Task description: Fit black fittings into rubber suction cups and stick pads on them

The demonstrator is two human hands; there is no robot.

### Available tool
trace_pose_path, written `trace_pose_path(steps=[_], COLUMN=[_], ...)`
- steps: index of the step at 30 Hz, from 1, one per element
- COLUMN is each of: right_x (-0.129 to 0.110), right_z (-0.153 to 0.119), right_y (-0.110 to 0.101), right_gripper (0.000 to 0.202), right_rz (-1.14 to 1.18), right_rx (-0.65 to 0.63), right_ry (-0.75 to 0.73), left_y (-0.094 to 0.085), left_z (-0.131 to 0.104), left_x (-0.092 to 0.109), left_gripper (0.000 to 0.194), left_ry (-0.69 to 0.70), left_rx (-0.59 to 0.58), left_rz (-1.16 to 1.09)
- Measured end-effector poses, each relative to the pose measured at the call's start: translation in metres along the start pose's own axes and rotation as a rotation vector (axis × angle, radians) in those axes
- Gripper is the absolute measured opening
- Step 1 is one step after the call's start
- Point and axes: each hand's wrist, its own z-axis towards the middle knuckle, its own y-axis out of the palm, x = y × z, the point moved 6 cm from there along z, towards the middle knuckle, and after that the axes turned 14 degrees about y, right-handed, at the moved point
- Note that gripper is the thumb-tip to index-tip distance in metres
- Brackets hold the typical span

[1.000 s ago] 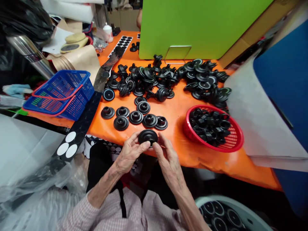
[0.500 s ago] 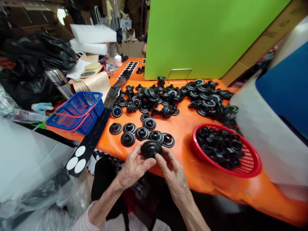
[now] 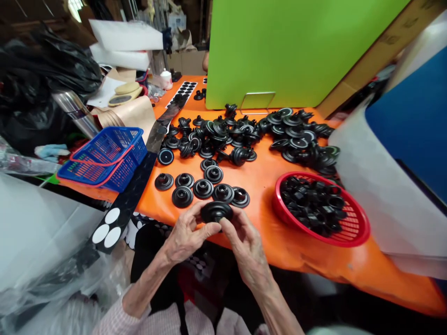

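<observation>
Between my two hands is a round black stepped disc (image 3: 216, 211), tilted above the front edge of the orange table. My left hand (image 3: 188, 232) grips its left rim, with the thumb against the lower side. On the other side my right hand (image 3: 244, 237) closes around the right rim, its thumb near the small stem below. Some fingertips are hidden behind the disc. Just beyond the hands, several similar black discs (image 3: 203, 188) lie flat with hollow centre hubs facing up. Farther back is a heap of black stemmed disc parts (image 3: 218, 132).
A red basket (image 3: 363, 228) of black nut-like pieces stands at right. At left are a blue basket (image 3: 134, 160), a dark strip with white circles (image 3: 112, 236) and a steel flask (image 3: 75, 111). A green board (image 3: 293, 51) rises at the back of the orange table (image 3: 258, 174).
The view has shifted slightly, so the table's contents sit a little higher and farther left. Both hands keep hold of the disc, which shows its underside slightly more flatly.
</observation>
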Motion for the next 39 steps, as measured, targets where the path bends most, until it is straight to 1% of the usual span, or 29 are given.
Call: trace_pose_path(steps=[2,4,6,7,8,9,10,11,13,15,17,19,20,21,23,24,25,27,28,30,31,33,35,37,38,39], right_x=[-0.001,-0.005,-0.013,-0.018,-0.022,-0.026,-0.030,-0.033,-0.038,-0.043,-0.054,-0.067,-0.071,-0.074,-0.072,-0.069,-0.063,-0.051,-0.046,-0.041,-0.042,-0.049,-0.058,-0.058,-0.054,-0.045], right_z=[0.003,0.013,0.030,0.042,0.054,0.066,0.076,0.085,0.095,0.093,0.079,0.060,0.050,0.042,0.032,0.031,0.033,0.040,0.043,0.047,0.046,0.039,0.026,0.012,0.006,0.002], right_y=[-0.001,-0.005,-0.015,-0.023,-0.031,-0.039,-0.045,-0.049,-0.051,-0.050,-0.051,-0.059,-0.067,-0.079,-0.110,-0.125,-0.138,-0.158,-0.165,-0.171,-0.171,-0.166,-0.152,-0.128,-0.113,-0.098], right_gripper=[0.031,0.037,0.042,0.046,0.050,0.053,0.056,0.056,0.051,0.042,0.036,0.031,0.030,0.030,0.031,0.031,0.031,0.028,0.027,0.023,0.022,0.022,0.024,0.023,0.022,0.020], right_rz=[-0.004,-0.012,-0.045,-0.072,-0.116,-0.170,-0.227,-0.282,-0.379,-0.434,-0.546,-0.736,-0.852,-0.970,-1.187,-1.283,-1.366,-1.446,-1.460,-1.452,-1.439,-1.396,-1.318,-1.223,-1.188,-1.170], right_rx=[0.005,0.008,0.043,0.097,0.174,0.257,0.334,0.395,0.453,0.469,0.497,0.560,0.611,0.679,0.809,0.844,0.835,0.802,0.788,0.781,0.785,0.793,0.770,0.672,0.596,0.513], right_ry=[0.019,0.030,0.021,0.005,-0.014,-0.033,-0.050,-0.061,-0.064,-0.079,-0.181,-0.331,-0.388,-0.416,-0.384,-0.356,-0.339,-0.328,-0.338,-0.375,-0.402,-0.469,-0.552,-0.626,-0.652,-0.656], left_y=[0.002,0.002,-0.006,-0.014,-0.022,-0.030,-0.035,-0.039,-0.044,-0.046,-0.049,-0.054,-0.056,-0.059,-0.063,-0.064,-0.064,-0.060,-0.056,-0.043,-0.038,-0.026,-0.011,0.000,0.002,0.003], left_z=[0.006,0.024,0.057,0.077,0.097,0.117,0.135,0.151,0.172,0.181,0.184,0.185,0.186,0.187,0.188,0.187,0.184,0.170,0.159,0.127,0.109,0.069,0.031,0.003,-0.007,-0.013], left_x=[0.005,0.014,0.024,0.028,0.030,0.027,0.022,0.016,0.001,-0.009,-0.013,-0.010,-0.006,-0.001,0.012,0.020,0.027,0.038,0.040,0.040,0.038,0.027,0.008,-0.011,-0.018,-0.024], left_gripper=[0.038,0.042,0.042,0.039,0.034,0.029,0.027,0.027,0.024,0.018,0.015,0.014,0.014,0.015,0.016,0.017,0.017,0.017,0.014,0.008,0.006,0.010,0.020,0.026,0.027,0.027], left_ry=[-0.011,0.010,0.083,0.133,0.152,0.119,0.098,0.085,0.059,0.053,0.079,0.112,0.127,0.139,0.145,0.144,0.135,0.074,0.026,-0.095,-0.156,-0.287,-0.472,-0.612,-0.638,-0.634], left_rx=[-0.031,-0.099,-0.096,-0.036,0.030,0.058,0.067,0.063,0.036,0.010,0.019,0.054,0.079,0.107,0.172,0.197,0.216,0.245,0.259,0.310,0.348,0.416,0.419,0.429,0.436,0.443], left_rz=[0.036,0.159,0.429,0.611,0.820,1.011,1.061,1.081,1.073,1.044,1.002,0.935,0.893,0.845,0.739,0.698,0.638,0.396,0.227,-0.115,-0.209,-0.310,-0.450,-0.540,-0.548,-0.536])
